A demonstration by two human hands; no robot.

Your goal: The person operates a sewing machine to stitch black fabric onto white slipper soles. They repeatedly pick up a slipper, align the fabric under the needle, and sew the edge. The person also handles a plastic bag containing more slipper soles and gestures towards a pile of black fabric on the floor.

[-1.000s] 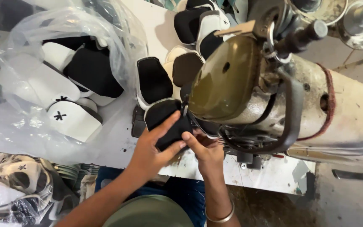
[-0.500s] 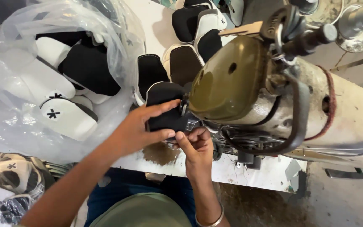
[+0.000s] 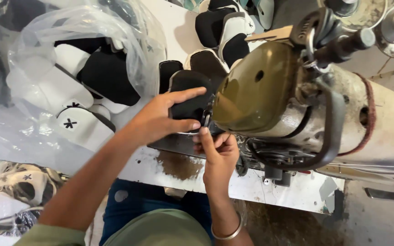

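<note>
Feeding step at the sewing machine [image 3: 297,105]: black padded shoe piece [image 3: 189,98] lying on the machine bed, right edge tucked in under the olive-brown head cover [image 3: 254,89], by the needle area. Left hand [image 3: 160,119] spread over the piece, forefinger stretched along its top edge, thumb pinching in at the lower edge, so clamped on it but fingers mostly extended. Right hand [image 3: 217,152] just below, fingers curled, thumb up touching the lower right corner of the piece next to the left thumb; whether actually gripping it, cannot tell. Needle and presser foot hidden behind the head cover. Similar black and white pieces [image 3: 224,32] stacked further back on the white table [image 3: 297,187], more in the clear plastic bag [image 3: 78,73] on the left. Next move, by judgement: keeping the piece flat and the edge lined up with the foot, fingertips clear of the needle, both hands guiding evenly.
</note>
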